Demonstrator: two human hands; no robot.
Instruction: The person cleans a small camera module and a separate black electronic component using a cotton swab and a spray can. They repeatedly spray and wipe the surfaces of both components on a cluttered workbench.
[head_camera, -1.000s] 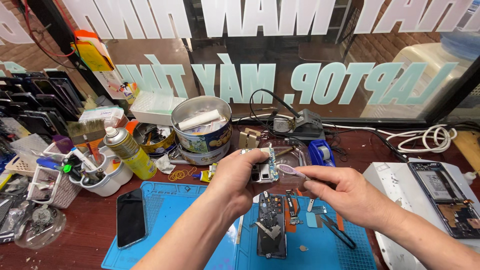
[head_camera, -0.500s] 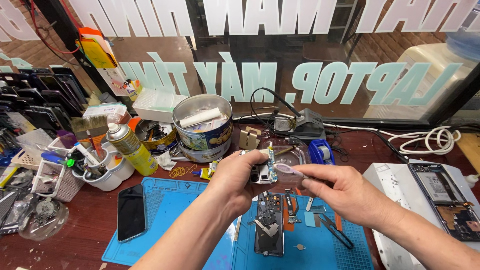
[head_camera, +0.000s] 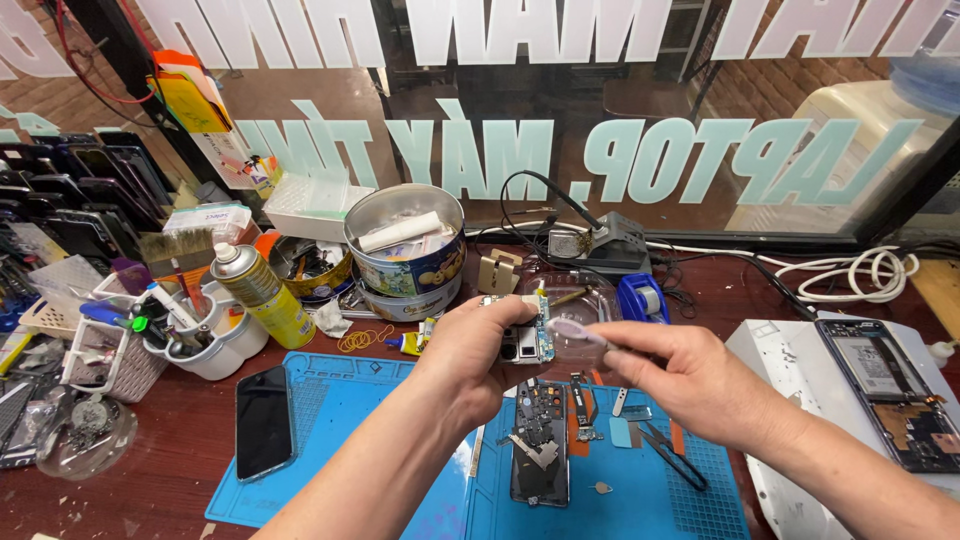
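The board (head_camera: 541, 328) is up in the air between my hands, above the mat (head_camera: 400, 440); my left hand (head_camera: 470, 355) pinches it by its edges, fingers closed round a small metal part under it. My right hand (head_camera: 690, 380) grips a pale pick (head_camera: 572, 329) between thumb and finger, its tip touching the board's right edge. I judge the board light, thin and stiff, but fragile: the edges are the place to hold it, not the faces with their tiny parts, and it could snap or slip if I squeeze or twist. Just below my hands lies an opened phone (head_camera: 540, 445) with loose bits beside it, and tweezers (head_camera: 668, 452) under my right hand. A dark phone (head_camera: 264, 420) lies left of my left arm. Beyond my hands stand a tin (head_camera: 405, 255) and a spray can (head_camera: 260, 292); another opened phone (head_camera: 890, 390) sits off to my right. The bench is crowded, with a glass pane close behind.
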